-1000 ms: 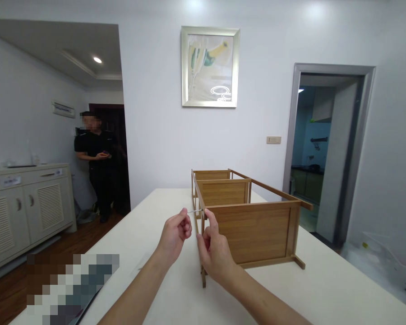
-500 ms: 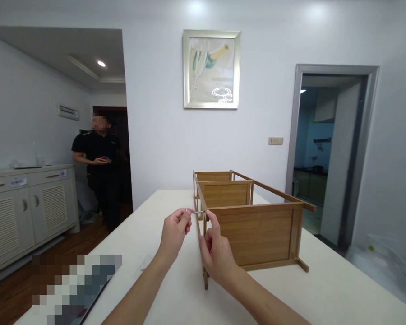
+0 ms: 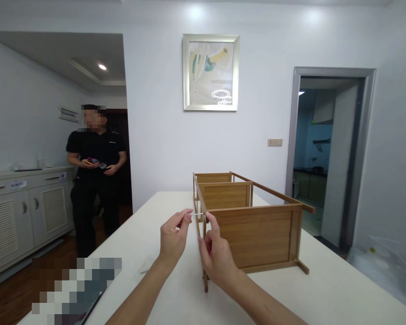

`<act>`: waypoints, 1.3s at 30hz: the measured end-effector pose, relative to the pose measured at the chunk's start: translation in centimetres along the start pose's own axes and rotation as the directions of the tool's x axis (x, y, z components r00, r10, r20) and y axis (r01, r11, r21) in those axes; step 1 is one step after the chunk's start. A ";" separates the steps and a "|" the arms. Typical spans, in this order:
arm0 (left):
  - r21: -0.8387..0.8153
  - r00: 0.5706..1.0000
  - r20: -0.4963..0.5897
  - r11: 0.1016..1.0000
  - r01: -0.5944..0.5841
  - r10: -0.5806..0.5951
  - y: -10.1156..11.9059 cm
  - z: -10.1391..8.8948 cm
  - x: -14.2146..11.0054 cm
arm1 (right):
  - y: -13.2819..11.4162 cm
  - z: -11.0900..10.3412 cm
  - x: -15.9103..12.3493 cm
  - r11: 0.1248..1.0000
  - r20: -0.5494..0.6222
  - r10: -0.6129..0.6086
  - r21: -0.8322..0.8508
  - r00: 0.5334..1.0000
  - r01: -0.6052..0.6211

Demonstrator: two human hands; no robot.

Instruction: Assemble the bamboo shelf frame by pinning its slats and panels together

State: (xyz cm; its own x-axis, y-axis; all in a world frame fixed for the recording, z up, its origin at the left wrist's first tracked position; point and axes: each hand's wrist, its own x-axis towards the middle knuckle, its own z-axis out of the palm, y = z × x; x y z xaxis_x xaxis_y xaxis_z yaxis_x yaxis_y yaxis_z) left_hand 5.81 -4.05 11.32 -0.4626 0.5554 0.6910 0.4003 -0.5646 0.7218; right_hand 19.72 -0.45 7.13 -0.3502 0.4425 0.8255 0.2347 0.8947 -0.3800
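A brown wooden shelf rack [image 3: 257, 234] lies on its side on the white table, its panels standing upright. My left hand [image 3: 174, 232] is closed, pinching a thin metal hex key [image 3: 198, 214] between thumb and fingertips. The key's far end meets the rack's near left rail, close to the top corner. On that same corner my right hand [image 3: 218, 253] is closed around the rail, index fingertip by the tip of the key. The exact contact at the tip is too small to make out.
The white table [image 3: 169, 293] carries a small clear plastic bag [image 3: 145, 266] left of my left forearm. A blurred-out dark object [image 3: 88, 293] lies at the table's left edge. Beyond stand a person [image 3: 96, 167] in black and a white cabinet [image 3: 30, 207]. Plastic wrapping [image 3: 382, 266] lies at right.
My left fingers have shifted slightly around the hex key. My right hand stays on the rail. The person in the background has come closer and turned more this way.
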 end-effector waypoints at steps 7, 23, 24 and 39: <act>-0.445 0.880 0.222 0.760 0.474 -0.419 1.9 0.1 0.5 | 0.0 0.1 -0.1 1.000 0.003 0.023 0.011 1.000 -0.023; -0.484 0.725 0.452 0.539 0.689 -0.520 2.2 -0.6 1.3 | 0.0 0.1 0.0 1.000 -0.012 0.026 0.004 1.000 -0.026; -0.468 0.734 0.452 0.566 0.679 -0.507 2.1 -0.6 1.2 | 0.0 0.1 0.0 1.000 -0.011 0.029 0.003 1.000 -0.029; 0.089 0.984 0.176 0.995 -0.051 0.035 -0.1 -0.6 0.7 | -0.1 -0.2 0.0 0.999 0.000 0.045 -0.010 0.999 -0.045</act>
State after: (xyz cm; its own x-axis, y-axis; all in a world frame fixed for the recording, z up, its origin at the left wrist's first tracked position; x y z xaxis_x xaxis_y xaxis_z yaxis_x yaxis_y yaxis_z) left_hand 4.97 -3.93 11.71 -0.3019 0.6343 0.7117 0.4919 -0.5358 0.6862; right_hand 19.90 -0.58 7.25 -0.3395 0.4822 0.8076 0.2593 0.8733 -0.4125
